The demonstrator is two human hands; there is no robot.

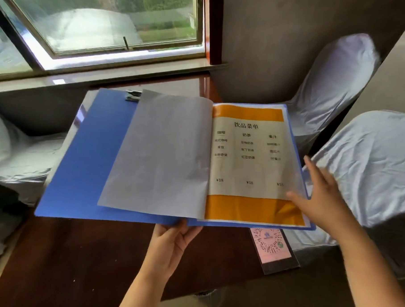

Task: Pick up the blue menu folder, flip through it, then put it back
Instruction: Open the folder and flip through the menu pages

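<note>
The blue menu folder (pixel 81 168) is held open above the dark wooden table (pixel 69 256). My left hand (pixel 173 240) grips it from below at the spine, at the bottom edge. A translucent sleeve page (pixel 159 153) lies turned over to the left, with a metal clip (pixel 133 95) at the folder's top. On the right lies an orange and cream menu page (pixel 248 160) with printed text and prices. My right hand (pixel 319 194) rests with spread fingers on the lower right corner of that page, at the folder's right edge.
A pink QR code stand (pixel 271 247) lies on the table just under the folder's right half. Chairs in white covers stand at the right (pixel 369 169), far right (pixel 333 82) and left (pixel 13 157). A window sill (pixel 100 75) runs behind the table.
</note>
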